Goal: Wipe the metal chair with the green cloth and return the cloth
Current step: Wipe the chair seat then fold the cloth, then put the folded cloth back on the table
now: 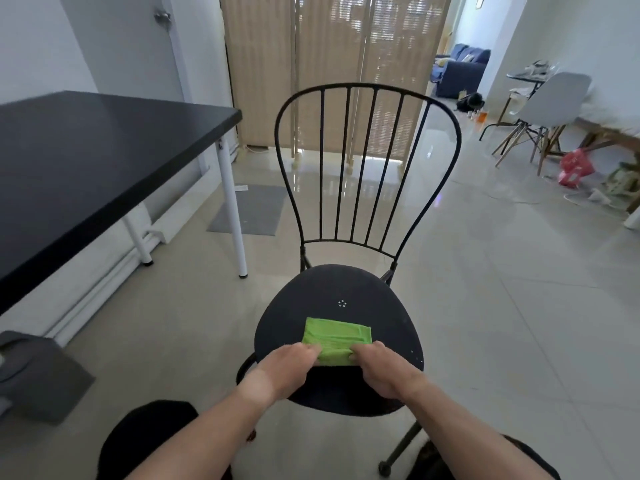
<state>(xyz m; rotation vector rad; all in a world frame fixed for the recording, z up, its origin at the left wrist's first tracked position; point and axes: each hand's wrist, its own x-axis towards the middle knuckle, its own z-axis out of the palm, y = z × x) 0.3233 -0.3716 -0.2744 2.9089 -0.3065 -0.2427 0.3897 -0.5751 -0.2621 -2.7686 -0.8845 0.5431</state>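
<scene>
- I see the green cloth (335, 338) lying folded into a flat rectangle on the front part of the chair seat (346, 289), low in the centre of the frame.
- My left hand (285, 370) is at the cloth's near left edge, fingers curled and pinching the fabric; my right hand (382, 370) does the same at the near right corner. Both are closed on the near edge, with the far half of the cloth lying free on the seat.
- I judge the cloth to be light, soft and limp: it shows creases where the fingers gather it, so it will sag and unfold if I lift it by one edge only.
- To wipe, I would rather bunch it under one palm than hold it by the corners, so the pad stays together.
- The chair (369, 161) looks like thin black metal, with a rounded seat and a back of slim upright bars in the middle of the frame. It seems rigid but fairly light, so hard rubbing could shift it on the glossy tiled floor (502, 289).
- The bars are narrow; wrapping the cloth around each one should clean it better than a flat pass.
- The black table (86, 161) stands at the left of the frame, apart from the chair.
</scene>
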